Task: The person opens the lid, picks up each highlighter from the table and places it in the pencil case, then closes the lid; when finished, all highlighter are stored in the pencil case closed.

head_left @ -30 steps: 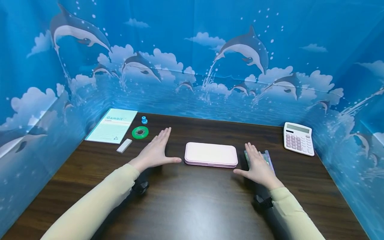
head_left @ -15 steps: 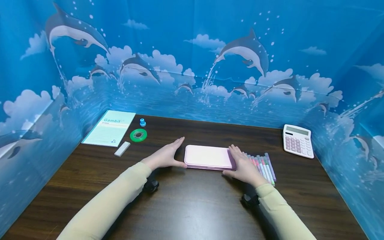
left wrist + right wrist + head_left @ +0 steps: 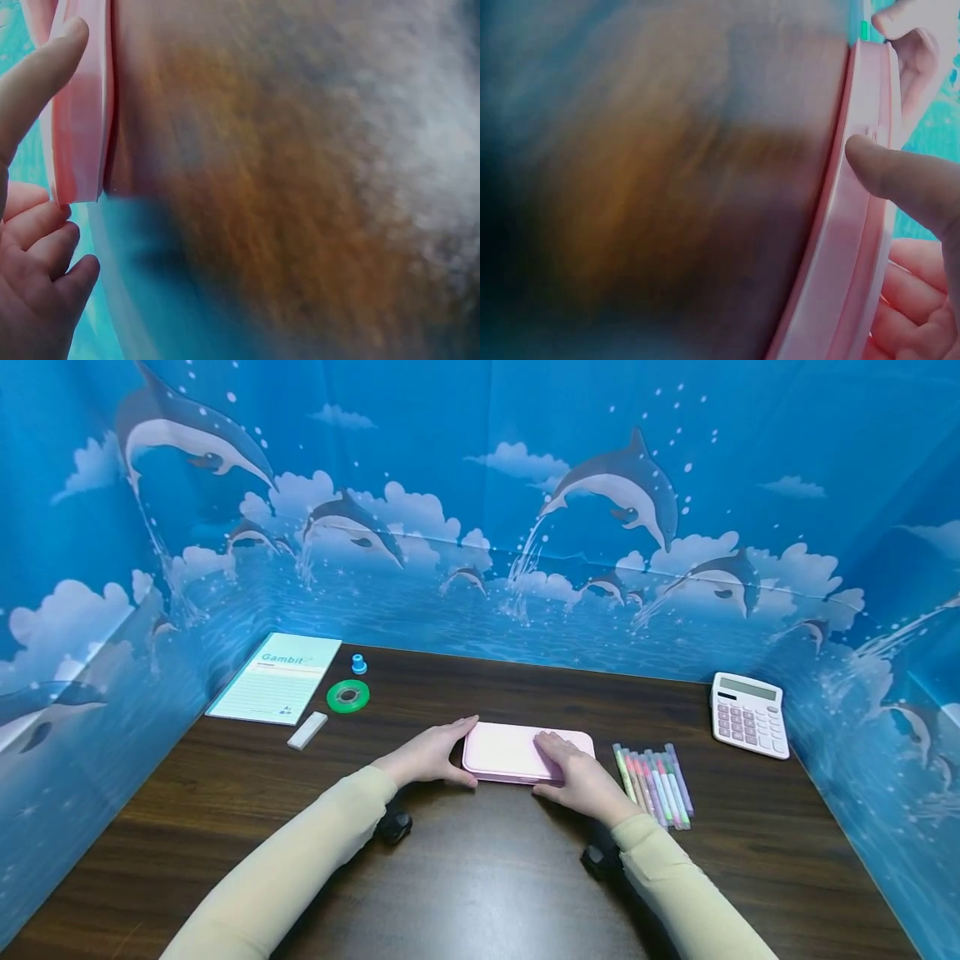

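A pale pink pencil case lies closed on the dark wooden table. My left hand grips its left end, with the thumb at the front side and the fingers around the end. My right hand lies over the right part of the lid, its fingers on top and its thumb at the front edge. In the right wrist view that thumb is right by a small latch on the case's front. The left wrist view shows the left thumb against the case's side.
Several coloured markers lie in a row right of the case. Farther right is a calculator. To the left are a notebook, a green tape roll, a small blue piece and a white eraser-like block. A dolphin-print curtain surrounds the table.
Both hands have moved inward from beside the case onto it. The right hand has slid left across the lid, uncovering the markers. The case stays in place.
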The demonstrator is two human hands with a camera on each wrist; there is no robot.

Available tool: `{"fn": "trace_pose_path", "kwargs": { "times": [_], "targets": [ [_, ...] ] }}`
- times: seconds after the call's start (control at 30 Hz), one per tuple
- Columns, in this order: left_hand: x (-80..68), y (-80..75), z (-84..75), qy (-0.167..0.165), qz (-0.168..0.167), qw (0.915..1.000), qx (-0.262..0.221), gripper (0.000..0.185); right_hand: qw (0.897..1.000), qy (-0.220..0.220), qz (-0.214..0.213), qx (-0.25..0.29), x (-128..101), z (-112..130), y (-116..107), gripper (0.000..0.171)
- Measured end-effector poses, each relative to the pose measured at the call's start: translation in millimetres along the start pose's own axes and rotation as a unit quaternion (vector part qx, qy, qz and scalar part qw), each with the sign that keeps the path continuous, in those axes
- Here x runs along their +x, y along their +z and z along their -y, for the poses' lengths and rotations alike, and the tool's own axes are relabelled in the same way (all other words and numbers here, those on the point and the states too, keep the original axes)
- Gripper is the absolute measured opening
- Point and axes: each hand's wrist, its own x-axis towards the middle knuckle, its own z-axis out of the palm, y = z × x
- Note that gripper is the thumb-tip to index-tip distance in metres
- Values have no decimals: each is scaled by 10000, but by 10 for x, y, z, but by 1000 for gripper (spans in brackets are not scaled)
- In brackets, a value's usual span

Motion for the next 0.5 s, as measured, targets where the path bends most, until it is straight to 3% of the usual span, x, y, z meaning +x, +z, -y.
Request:
{"fn": "trace_pose_path", "kwargs": {
  "times": [0.23, 0.5],
  "targets": [
    [51, 52, -1, -161, -14, 9998, -86, 110, 9991, 42, 28, -419, 89, 57, -1, 67],
    [93, 46, -14, -279, -130, 9995, 102, 109, 9936, -205, 37, -1112, 189, 168, -46, 62]
  ]
}}
